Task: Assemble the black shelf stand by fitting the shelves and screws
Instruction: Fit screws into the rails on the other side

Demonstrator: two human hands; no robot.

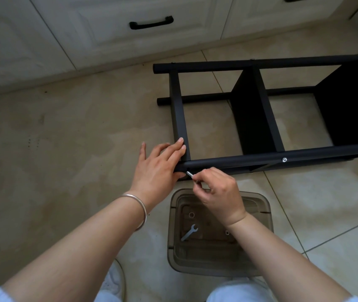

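The black shelf stand (260, 110) lies on its side on the tiled floor, with three shelf panels between round poles. My left hand (160, 162) rests with straight fingers on the end shelf panel where it meets the near pole (260, 159). My right hand (215, 190) pinches a small silver key-like tool (192, 176) whose tip sits at a screw in the pole's left end. A silver screw head (284, 159) shows further right along the same pole.
A clear brownish plastic box (173, 236) stands on the floor just below my hands, holding a small flat spanner (189, 232) and loose washers. White cabinet drawers with a black handle (151, 23) run along the far side. My knees are at the bottom edge.
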